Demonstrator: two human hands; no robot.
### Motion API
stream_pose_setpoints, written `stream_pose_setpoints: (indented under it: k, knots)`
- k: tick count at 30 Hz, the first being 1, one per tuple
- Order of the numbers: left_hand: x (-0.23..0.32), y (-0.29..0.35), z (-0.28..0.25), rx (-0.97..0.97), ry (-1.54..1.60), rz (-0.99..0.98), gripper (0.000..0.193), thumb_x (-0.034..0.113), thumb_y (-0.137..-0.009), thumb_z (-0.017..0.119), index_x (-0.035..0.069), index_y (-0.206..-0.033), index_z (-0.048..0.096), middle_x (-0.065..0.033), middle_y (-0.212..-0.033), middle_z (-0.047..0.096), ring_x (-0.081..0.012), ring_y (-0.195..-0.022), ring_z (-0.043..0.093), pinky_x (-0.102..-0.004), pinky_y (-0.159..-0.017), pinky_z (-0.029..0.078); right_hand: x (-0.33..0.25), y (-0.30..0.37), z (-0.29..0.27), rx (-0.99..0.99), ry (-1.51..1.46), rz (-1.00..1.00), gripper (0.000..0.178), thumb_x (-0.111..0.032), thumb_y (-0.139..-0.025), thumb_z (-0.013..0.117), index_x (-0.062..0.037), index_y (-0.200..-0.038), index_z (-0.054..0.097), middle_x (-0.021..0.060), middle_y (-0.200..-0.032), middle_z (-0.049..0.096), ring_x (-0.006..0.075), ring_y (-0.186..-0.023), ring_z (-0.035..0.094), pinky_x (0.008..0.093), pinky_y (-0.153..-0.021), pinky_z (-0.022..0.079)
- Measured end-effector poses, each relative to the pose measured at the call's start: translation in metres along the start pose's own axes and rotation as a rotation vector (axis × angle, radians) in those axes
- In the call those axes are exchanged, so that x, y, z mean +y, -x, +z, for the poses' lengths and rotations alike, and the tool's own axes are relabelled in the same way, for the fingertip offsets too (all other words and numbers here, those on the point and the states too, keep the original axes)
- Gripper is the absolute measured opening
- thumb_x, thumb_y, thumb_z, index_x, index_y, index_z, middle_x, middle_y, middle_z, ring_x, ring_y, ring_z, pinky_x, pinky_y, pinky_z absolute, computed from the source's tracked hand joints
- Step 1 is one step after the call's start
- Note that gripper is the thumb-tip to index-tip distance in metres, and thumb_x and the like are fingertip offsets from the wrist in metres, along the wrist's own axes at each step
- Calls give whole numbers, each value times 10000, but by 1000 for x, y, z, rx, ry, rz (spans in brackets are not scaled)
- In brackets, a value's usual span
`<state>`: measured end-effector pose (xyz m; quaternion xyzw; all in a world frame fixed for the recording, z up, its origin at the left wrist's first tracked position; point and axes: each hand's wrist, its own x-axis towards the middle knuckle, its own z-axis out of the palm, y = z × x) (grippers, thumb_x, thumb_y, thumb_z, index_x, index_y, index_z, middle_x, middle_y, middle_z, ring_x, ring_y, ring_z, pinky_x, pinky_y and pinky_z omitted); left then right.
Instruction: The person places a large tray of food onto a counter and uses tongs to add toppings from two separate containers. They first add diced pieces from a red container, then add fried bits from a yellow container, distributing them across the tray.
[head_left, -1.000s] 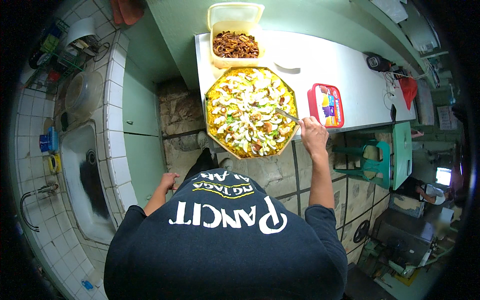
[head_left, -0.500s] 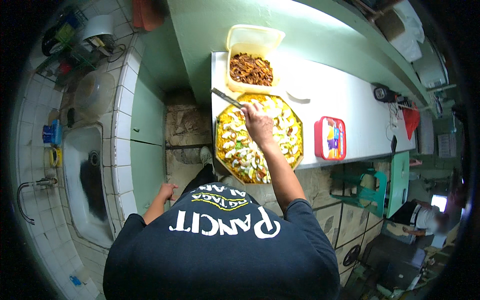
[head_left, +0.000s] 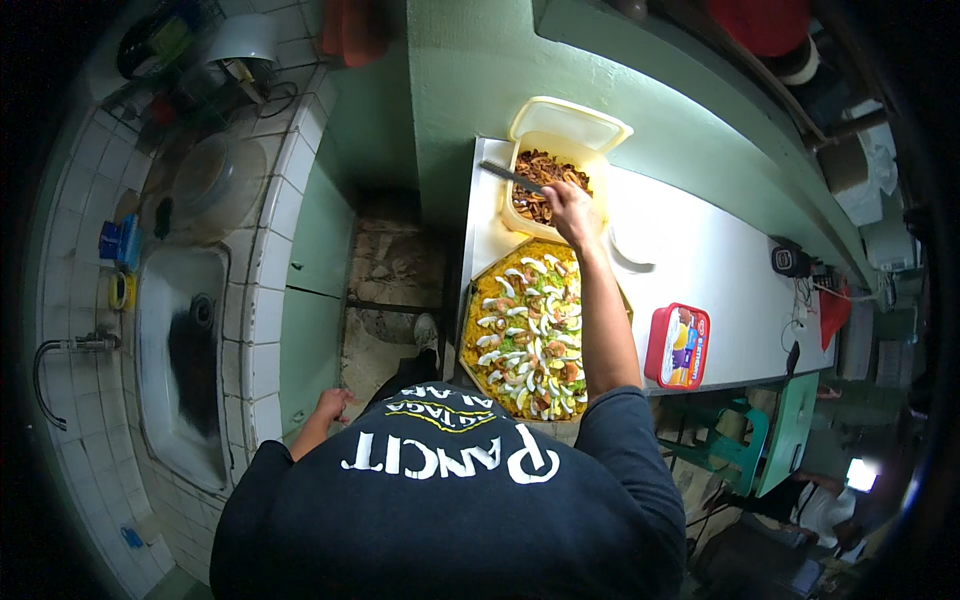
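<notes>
My right hand (head_left: 573,212) is closed around dark, narrow tongs (head_left: 510,178), whose long end sticks out to the upper left. It hovers over a yellowish plastic container (head_left: 508,210) holding brown, glossy strips (head_left: 535,172); my fingers hide the tongs' lower end. Below my right forearm lies an octagonal tray (head_left: 463,345) of yellow noodles topped with sliced egg, shrimp and green bits. The arm covers part of its right side. Low by my left side, my left hand (head_left: 333,405) hangs with loosely bent fingers and nothing visible in it.
The container's lid (head_left: 575,118) leans back against the green wall. On the white table (head_left: 720,260) are a white curved item (head_left: 632,250) and a red-rimmed tub (head_left: 677,345). A tiled sink (head_left: 185,360) stands at left, a green chair (head_left: 725,440) at right. Another person (head_left: 825,505) is far right.
My right hand and the tongs have moved from above the noodle tray to over the container of brown strips. The view has shifted, and the left hand stays low.
</notes>
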<state>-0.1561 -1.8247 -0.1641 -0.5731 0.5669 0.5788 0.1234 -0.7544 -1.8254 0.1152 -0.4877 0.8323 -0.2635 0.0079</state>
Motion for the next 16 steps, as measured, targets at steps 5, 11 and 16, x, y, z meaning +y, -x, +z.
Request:
stream_pose_setpoints:
  k: [5,11,16]
  knots:
    - [33,7,-6,15,214,-146,280,246,-907,479,73,-1017,670,-16,-590,409,-142,-513,447,-391,-510,545,31,0,-24,44,318,288,248,-305,-923,513,-105,-970,653,137,-932,644,334,-865,638,462,-737,506]
    - [47,9,-7,4,120,-165,281,240,-904,477,70,-1022,668,-13,-602,421,-137,-514,449,-378,-512,542,55,8,-27,-25,453,254,256,-301,-927,496,-88,-929,638,142,-981,629,359,-876,637,498,-725,503]
    - [32,-7,-8,-29,173,-113,295,277,-908,480,103,-1049,671,-22,-596,421,-149,-519,463,-395,-521,557,54,21,-42,100,352,254,272,-332,-919,518,-100,-917,661,111,-979,648,362,-820,643,473,-710,503]
